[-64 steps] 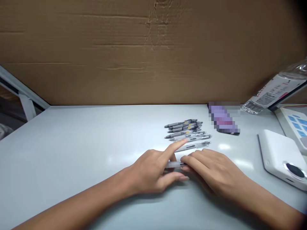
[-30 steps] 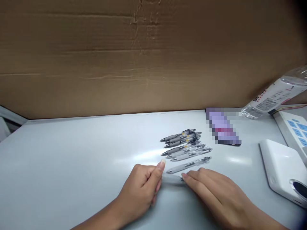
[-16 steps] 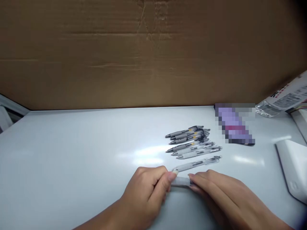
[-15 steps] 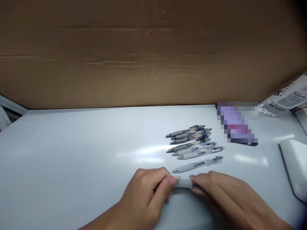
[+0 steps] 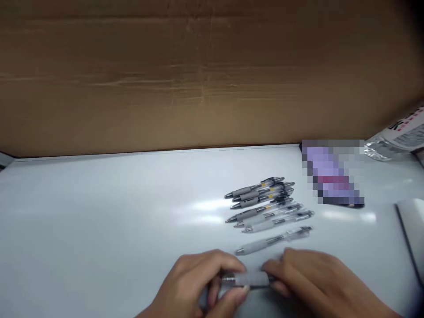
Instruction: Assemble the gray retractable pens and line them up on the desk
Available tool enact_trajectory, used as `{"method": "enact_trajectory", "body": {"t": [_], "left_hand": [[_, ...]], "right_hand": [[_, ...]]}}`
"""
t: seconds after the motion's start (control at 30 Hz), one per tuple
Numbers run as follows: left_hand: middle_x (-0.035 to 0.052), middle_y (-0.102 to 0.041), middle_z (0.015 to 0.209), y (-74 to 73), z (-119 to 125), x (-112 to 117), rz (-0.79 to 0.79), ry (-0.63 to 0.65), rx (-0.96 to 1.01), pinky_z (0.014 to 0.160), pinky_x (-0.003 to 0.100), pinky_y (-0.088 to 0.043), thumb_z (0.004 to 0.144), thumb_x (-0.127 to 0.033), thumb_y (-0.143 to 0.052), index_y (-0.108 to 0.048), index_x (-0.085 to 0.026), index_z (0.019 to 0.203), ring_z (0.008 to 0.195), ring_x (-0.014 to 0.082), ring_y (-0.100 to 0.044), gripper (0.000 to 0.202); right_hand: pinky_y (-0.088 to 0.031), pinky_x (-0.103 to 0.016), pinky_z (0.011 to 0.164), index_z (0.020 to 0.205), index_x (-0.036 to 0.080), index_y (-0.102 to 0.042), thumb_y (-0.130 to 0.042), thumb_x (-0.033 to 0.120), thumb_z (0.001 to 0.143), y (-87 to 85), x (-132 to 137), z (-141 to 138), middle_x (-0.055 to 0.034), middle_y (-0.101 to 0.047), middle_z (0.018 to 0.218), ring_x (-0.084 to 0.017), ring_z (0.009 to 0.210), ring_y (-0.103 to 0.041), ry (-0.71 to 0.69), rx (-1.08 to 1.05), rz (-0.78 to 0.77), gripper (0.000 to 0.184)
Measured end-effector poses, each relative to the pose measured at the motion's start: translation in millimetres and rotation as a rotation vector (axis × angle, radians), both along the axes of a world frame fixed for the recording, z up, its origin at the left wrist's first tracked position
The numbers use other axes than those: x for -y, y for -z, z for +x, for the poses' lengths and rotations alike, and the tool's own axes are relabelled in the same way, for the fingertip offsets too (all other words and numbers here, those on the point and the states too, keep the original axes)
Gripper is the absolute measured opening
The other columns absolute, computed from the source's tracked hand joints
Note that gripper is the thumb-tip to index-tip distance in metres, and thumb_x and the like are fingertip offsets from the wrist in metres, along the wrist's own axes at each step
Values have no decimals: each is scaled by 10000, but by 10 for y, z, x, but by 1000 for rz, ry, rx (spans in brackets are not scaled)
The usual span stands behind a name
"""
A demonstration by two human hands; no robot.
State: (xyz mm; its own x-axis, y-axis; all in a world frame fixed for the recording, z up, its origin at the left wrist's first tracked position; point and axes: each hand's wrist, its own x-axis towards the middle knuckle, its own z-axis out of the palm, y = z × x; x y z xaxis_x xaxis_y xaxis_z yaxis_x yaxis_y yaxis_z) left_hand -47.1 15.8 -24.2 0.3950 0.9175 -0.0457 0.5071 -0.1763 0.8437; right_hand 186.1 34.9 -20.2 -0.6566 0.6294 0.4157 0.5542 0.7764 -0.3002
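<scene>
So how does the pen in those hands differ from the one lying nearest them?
The held pen is pinched between the left hand and right hand, while the lone pen lies untouched on the white table. The held pen runs almost level; the lone pen slants. Fingers cover part of the held pen; the lone pen shows whole. Both have a pale grey grip.

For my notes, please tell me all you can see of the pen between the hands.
This pen lies crosswise between the left hand and right hand, which touch it. It has a grey grip and a shiny, metal-looking part toward the left hand. Its ends are partly hidden. The other pens lie beyond it.
</scene>
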Motion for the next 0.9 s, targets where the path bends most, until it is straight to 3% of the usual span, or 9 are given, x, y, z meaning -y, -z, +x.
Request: {"method": "enact_trajectory", "body": {"t": [0.1, 0.2, 0.3, 0.4, 0.53, 0.77, 0.9], "left_hand": [[-4, -622, 652, -108, 50, 17, -8, 0, -6, 521, 200, -411, 945, -396, -473, -664, -216, 915, 543, 111, -527, 264], [1, -598, 619, -169, 76, 19, 39, 69, -12, 577, 208, -394, 986, -389, -366, -598, -164, 680, 568, 102, -509, 445], [-14, -555, 568, -194, 74, 19, 64, 95, 17, 530, 201, -358, 972, -390, -395, -567, -147, 636, 510, 84, -450, 449], [-3, -590, 630, -218, 61, 29, 67, 86, 42, 535, 204, -368, 965, -416, -406, -620, -137, 739, 528, 90, -465, 418], [13, -614, 684, -264, 35, 25, 80, 121, 55, 553, 211, -386, 952, -401, -432, -661, -125, 811, 554, 96, -481, 385], [11, -608, 699, -214, -8, -25, 225, 200, -6, 568, 215, -344, 948, -346, -459, -711, -127, 906, 609, 105, -441, 336], [35, -677, 781, -174, -5, -22, 251, 223, -2, 615, 222, -377, 944, -340, -479, -719, -142, 964, 653, 121, -499, 312]], "right_hand": [[-457, -283, 528, 971, 202, -584, -318, 212, 1008, -100, 20, 44, -1, -644, 677, -160, 562, -596, -46, 91, -97, 268], [-449, -290, 582, 1023, 176, -592, -376, 199, 985, -148, 41, 72, -28, -656, 748, -172, 642, -604, -91, 67, -92, 220], [-453, -291, 636, 1066, 175, -584, -435, 260, 979, -171, 49, 89, -57, -687, 847, -178, 718, -627, -88, 83, -75, 192], [-461, -301, 669, 1104, 177, -542, -504, 297, 951, -184, 53, 100, -71, -677, 890, -184, 741, -623, -84, 64, -79, 198], [-436, -274, 641, 941, 179, -522, -479, 253, 955, -195, 51, 100, -55, -629, 846, -159, 703, -572, -40, 52, -110, 86], [-388, -277, 605, 880, 180, -554, -394, 281, 990, -204, 12, 69, -27, -631, 740, -161, 632, -557, -57, 193, -138, 219], [-344, -274, 557, 777, 184, -558, -362, 276, 997, -238, 4, 65, -13, -619, 650, -151, 545, -519, -67, 260, -157, 310]]}}
